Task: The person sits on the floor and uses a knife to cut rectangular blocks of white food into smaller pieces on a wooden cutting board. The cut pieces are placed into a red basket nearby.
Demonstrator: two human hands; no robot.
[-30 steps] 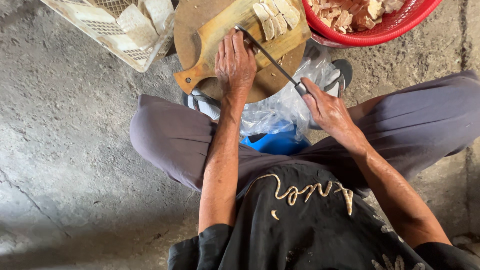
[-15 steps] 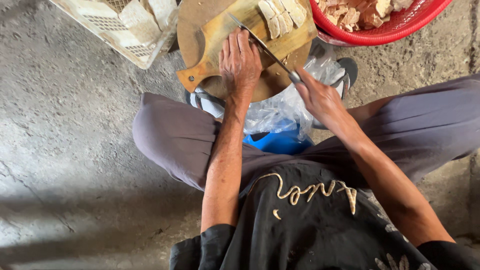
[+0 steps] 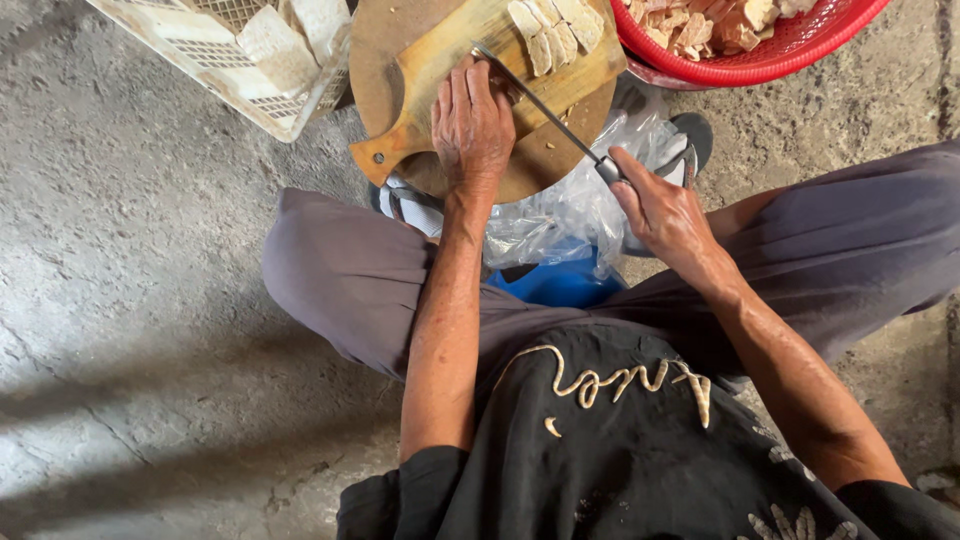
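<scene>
My left hand (image 3: 472, 125) lies palm down on a wooden cutting board (image 3: 430, 70), fingers pressing a pale block hidden under them. My right hand (image 3: 665, 215) grips the dark handle of a long thin knife (image 3: 545, 105) whose blade runs up to the left, its tip beside my left fingers. Several pale cut slices (image 3: 555, 25) lie in a row on the board's far end. The board rests on a round wooden block (image 3: 545, 160).
A red basket (image 3: 780, 55) with cut pieces stands at top right. A white plastic crate (image 3: 230, 70) holding pale blocks sits at top left. A clear plastic bag (image 3: 580, 205) over a blue container (image 3: 555, 285) lies between my knees. Grey concrete floor (image 3: 150, 300) all around.
The view has shifted slightly. The knife blade has drawn in closer to my left fingers on the board; both hands keep their hold.
</scene>
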